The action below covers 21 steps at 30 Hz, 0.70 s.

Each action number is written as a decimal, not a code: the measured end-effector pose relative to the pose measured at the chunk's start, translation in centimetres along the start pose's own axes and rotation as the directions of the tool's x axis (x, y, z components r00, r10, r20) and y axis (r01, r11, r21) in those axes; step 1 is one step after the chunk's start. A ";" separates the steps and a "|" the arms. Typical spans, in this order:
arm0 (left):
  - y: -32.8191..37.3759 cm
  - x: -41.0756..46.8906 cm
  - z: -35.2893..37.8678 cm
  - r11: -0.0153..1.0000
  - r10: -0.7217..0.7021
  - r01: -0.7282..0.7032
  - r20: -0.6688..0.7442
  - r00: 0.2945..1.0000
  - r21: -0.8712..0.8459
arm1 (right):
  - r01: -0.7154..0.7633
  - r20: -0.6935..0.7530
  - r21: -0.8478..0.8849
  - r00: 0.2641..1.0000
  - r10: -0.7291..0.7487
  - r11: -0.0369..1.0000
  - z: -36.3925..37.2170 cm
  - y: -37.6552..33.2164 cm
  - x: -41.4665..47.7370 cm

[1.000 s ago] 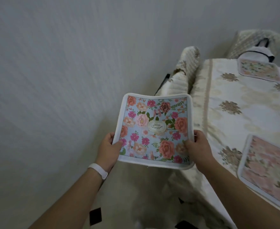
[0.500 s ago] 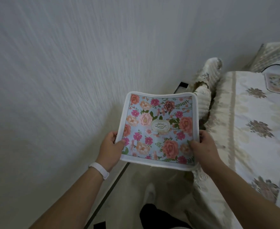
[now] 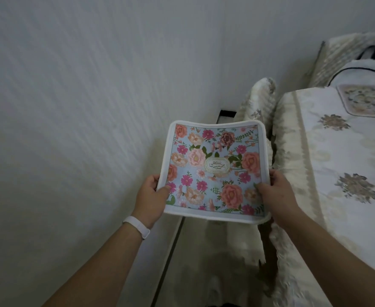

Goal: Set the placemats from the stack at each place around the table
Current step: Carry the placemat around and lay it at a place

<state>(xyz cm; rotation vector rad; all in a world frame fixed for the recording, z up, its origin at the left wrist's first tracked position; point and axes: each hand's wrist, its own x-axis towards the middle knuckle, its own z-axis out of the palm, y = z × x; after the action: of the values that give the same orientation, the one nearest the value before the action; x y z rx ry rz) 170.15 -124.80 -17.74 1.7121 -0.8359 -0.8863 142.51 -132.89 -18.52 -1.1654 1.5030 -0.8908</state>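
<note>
A pale, textured wall (image 3: 71, 107) fills the left and top of the view and meets a light floor (image 3: 204, 262) along a dark line (image 3: 171, 255). 1 table (image 3: 337, 151) stands at the right under a cream cloth (image 3: 297, 218) woven with flower motifs, its fringed hem hanging at the left edge. 2 chairs in cream covers show: the near chair (image 3: 259, 103) at the table's left edge and the far chair (image 3: 348, 47) at its far edge. 2 mats show. The far mat (image 3: 368, 100) lies flat on the cloth at the table's far edge, in front of the far chair, cut off by the frame. The held mat (image 3: 215, 169) is blue with pink and orange flowers, a white border and an oval label at its centre. It is in the air off the table's left edge, above the floor and just beside the near chair, printed side up. 2 hands grasp it: the left hand (image 3: 151, 196) pinches its near-left edge, thumb on top, and the right hand (image 3: 275, 196) pinches its near-right edge likewise, so the mat stretches away from both grips. 1 white band (image 3: 135, 227) sits on the left wrist.
</note>
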 end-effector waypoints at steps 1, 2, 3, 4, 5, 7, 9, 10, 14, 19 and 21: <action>0.7 1.3 0.7 1.000 0.014 -0.014 0.013 1.000 0.001 | 0.005 -0.011 0.005 1.000 -0.005 1.000 -0.2 -0.6 1.1; 1.4 2.5 1.5 1.000 0.027 -0.027 0.026 0.999 -0.002 | 0.001 -0.025 0.021 1.000 0.000 1.000 -0.5 -1.2 2.1; 2.1 3.7 2.2 0.999 0.036 -0.035 0.037 0.999 -0.006 | -0.006 -0.040 0.033 0.999 0.007 0.999 -0.8 -1.7 3.0; 2.6 4.8 3.0 0.999 0.040 -0.040 0.048 0.998 -0.010 | -0.014 -0.061 0.041 0.998 0.016 0.999 -1.2 -2.1 3.8; 3.1 5.8 3.7 0.999 0.043 -0.042 0.065 0.997 -0.009 | -0.018 -0.083 0.042 0.996 0.022 0.999 -1.7 -2.5 4.4; 3.7 7.6 5.4 0.999 0.043 -0.043 0.114 0.993 -0.002 | -0.018 -0.125 0.051 0.992 0.024 0.999 -2.8 -3.0 5.4; 4.3 9.2 7.5 0.999 0.039 -0.043 0.172 0.984 0.017 | -0.011 -0.181 0.041 0.983 0.019 0.999 -4.2 -3.3 6.2; 4.7 10.0 8.7 0.998 0.042 -0.049 0.199 0.979 0.034 | -0.017 -0.215 0.031 0.976 0.023 0.999 -4.9 -3.2 6.6; 6.2 13.0 13.7 0.992 0.063 -0.096 0.323 0.944 0.087 | -0.072 -0.335 0.007 0.939 0.070 0.997 -7.6 -2.5 8.1; 7.7 16.7 19.7 0.991 0.049 -0.102 0.476 0.878 0.086 | -0.110 -0.456 0.045 0.882 0.118 0.993 -10.4 -1.7 10.0; 8.6 18.2 22.4 0.989 0.056 -0.118 0.532 0.845 0.084 | -0.122 -0.518 0.064 0.844 0.137 0.990 -11.3 -1.3 11.0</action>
<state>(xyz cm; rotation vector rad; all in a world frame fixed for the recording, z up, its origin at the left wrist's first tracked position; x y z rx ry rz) 158.82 -152.66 -17.97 1.5223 -1.3427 -1.2976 131.37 -144.13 -17.52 -0.8153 1.9716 -1.1941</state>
